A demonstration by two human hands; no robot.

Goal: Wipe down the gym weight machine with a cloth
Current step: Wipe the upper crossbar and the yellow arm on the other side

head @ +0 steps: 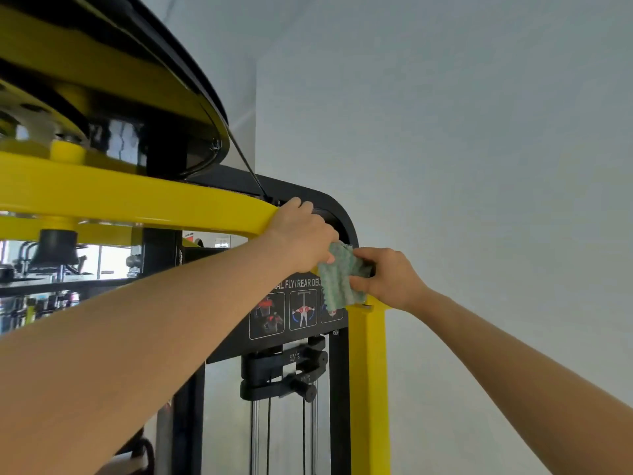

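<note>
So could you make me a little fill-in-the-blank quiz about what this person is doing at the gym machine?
The cloth is ___ in colour.
The right hand grips it just above a ___ upright post.
The black label behind it reads FLY/REAR ___.
Missing words: green; yellow; DEL.

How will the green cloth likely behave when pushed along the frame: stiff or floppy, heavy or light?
Probably floppy: the cloth bunches into folds where the right hand grips it, and its lower edge hangs wavy over the exercise label. Likely light, since a loose grip seems enough to hold it up. Its nubbly texture may drag rather than slip.
</note>
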